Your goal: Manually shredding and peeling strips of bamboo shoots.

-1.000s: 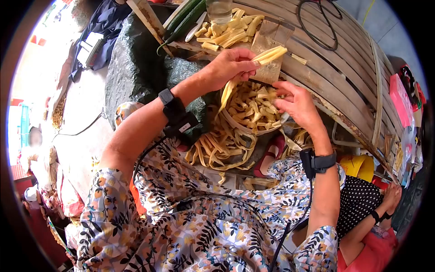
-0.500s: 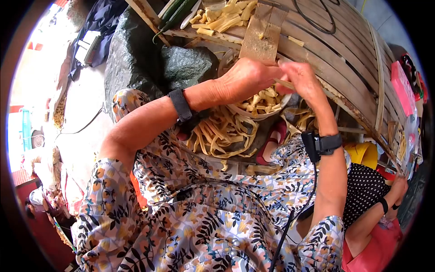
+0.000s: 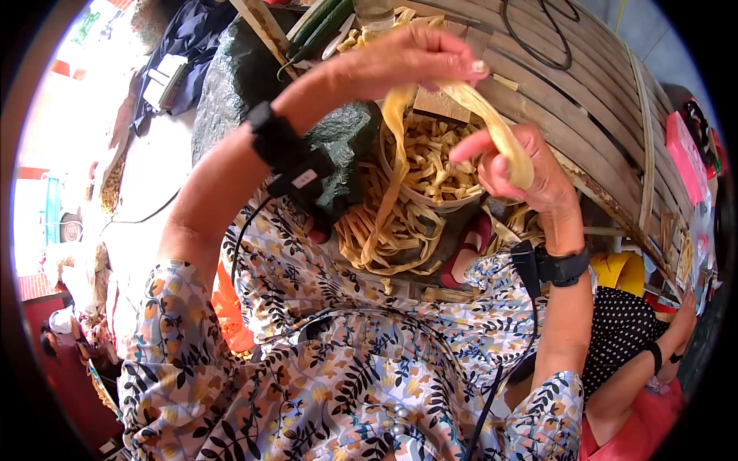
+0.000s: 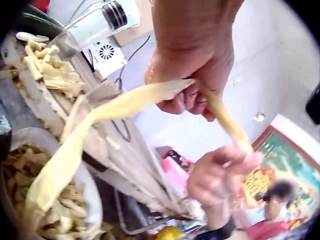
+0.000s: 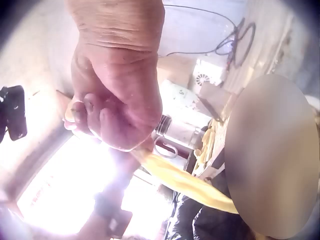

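Observation:
My left hand (image 3: pixel 407 61), raised over the board, grips a long, limp pale yellow strip (image 3: pixel 492 123), fingers curled round it in the left wrist view. One length of the strip hangs down on the left, past the tub; another bends across to my right hand (image 3: pixel 530 169). That hand pinches the strip's end between thumb and fingers, over the right side of the tub. Beneath the hands stands a round tub (image 3: pixel 453 206) full of short cut pieces (image 3: pixel 438 165). More long strips (image 3: pixel 377 230) lie heaped on the floor before it.
A slatted wooden bench (image 3: pixel 600 115) bears a small board (image 3: pixel 440 104), cut pieces (image 4: pixel 52 72), cucumbers (image 3: pixel 319 27), a glass jar (image 4: pixel 92 30) and a black cable (image 3: pixel 538 50). Dark plastic sheeting (image 3: pixel 338 142) stands left of the tub. Another person's arm (image 3: pixel 642 369) is at the right.
From holding the folded strip over the tub, my left hand met the right, then moved up and left. The strip now stretches between them. My right hand, earlier without it, has its end.

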Demonstrator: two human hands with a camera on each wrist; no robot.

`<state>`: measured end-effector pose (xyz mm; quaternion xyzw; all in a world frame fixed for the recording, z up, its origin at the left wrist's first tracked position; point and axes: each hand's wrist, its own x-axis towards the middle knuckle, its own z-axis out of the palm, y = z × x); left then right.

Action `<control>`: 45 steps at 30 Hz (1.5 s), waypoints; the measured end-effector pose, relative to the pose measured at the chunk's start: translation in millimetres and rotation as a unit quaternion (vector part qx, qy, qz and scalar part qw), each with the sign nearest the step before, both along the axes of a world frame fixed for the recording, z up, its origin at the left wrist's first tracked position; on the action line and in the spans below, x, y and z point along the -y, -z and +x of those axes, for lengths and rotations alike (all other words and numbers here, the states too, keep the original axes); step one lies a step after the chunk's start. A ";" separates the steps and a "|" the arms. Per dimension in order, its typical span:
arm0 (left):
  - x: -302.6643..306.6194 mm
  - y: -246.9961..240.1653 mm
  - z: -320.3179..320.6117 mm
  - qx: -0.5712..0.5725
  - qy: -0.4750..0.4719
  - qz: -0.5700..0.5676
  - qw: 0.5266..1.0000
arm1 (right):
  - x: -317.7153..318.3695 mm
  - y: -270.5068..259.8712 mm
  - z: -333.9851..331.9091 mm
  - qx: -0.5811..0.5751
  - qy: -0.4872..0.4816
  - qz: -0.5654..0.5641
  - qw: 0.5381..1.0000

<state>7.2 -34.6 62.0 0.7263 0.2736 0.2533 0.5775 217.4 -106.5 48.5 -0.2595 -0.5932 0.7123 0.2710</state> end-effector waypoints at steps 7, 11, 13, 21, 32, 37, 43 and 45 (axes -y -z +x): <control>35.9 92.9 13.3 0.244 0.070 -0.417 0.873 | -17.8 41.5 -17.9 0.015 0.153 0.064 0.986; 32.9 112.7 13.8 0.271 0.129 -0.481 0.824 | -18.1 40.5 -30.1 0.126 0.204 0.095 0.966; 26.3 118.0 15.4 0.278 0.126 -0.498 0.812 | -22.5 45.5 -30.9 0.158 0.210 0.140 0.955; 25.1 97.5 29.7 0.246 -0.279 -0.337 0.865 | -31.1 55.9 -35.6 0.323 0.395 0.463 0.724; 28.4 85.2 12.9 0.041 -0.181 -0.034 0.982 | -43.4 73.8 -36.0 0.160 0.329 0.140 0.920; 28.4 95.1 16.3 -0.128 -0.251 0.177 0.943 | -32.1 72.4 -45.2 0.309 0.362 0.292 0.830; 26.9 95.0 17.3 0.136 -0.234 -0.247 0.930 | -39.7 62.0 -28.7 0.073 0.404 0.139 0.901; 29.9 84.2 18.4 0.191 -0.214 -0.351 0.891 | -49.8 64.9 -11.9 -0.009 0.424 0.055 0.904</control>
